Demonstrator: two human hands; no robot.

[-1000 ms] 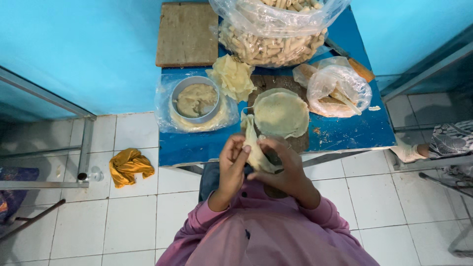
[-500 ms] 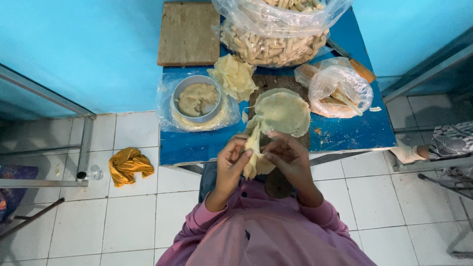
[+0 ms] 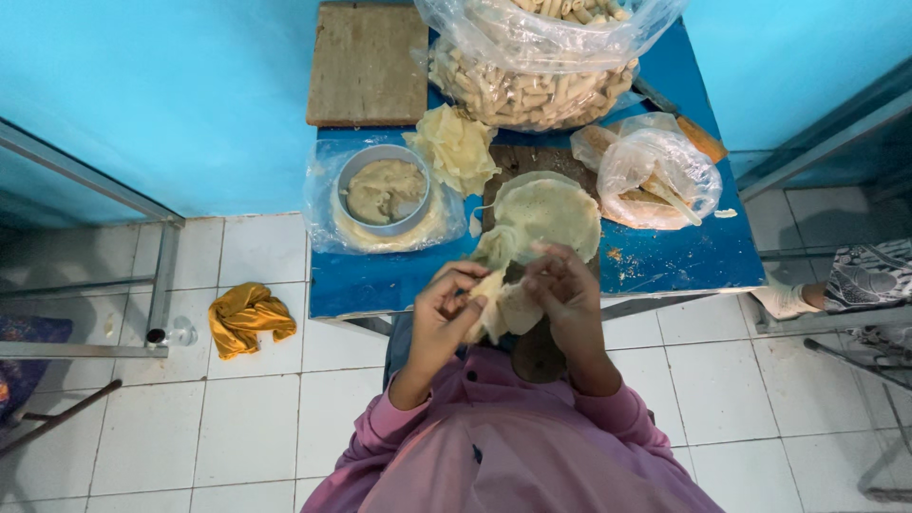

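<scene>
While both hands work close to the chest, the left hand (image 3: 454,306) pinches one edge of a pale, thin wrapper sheet (image 3: 502,306) and the right hand (image 3: 562,293) grips its other side, fingers curled over the fold. The sheet hangs between them, just above the near edge of the blue table (image 3: 665,258). The step looks like folding or rolling the wrapper into shape; the next move would call for a tidy tuck with both thumbs, kept gentle, since so thin a sheet may tear.

At about 12 o'clock from the hands, a round stack of flat wrappers (image 3: 549,211) lies on a dark board. At 10 o'clock a metal bowl (image 3: 384,190) stands on clear plastic and holds a beige paste. Just past the stack, at 11 o'clock, lies a crumpled heap of yellowish sheets (image 3: 456,144). At 2 o'clock a small clear bag (image 3: 657,171) holds a few pale pieces, hard to tell apart. Farthest off, at 12 o'clock, a large clear bag (image 3: 532,66) is heaped with finished rolls, and a wooden board (image 3: 369,63) lies at 11 o'clock.
</scene>
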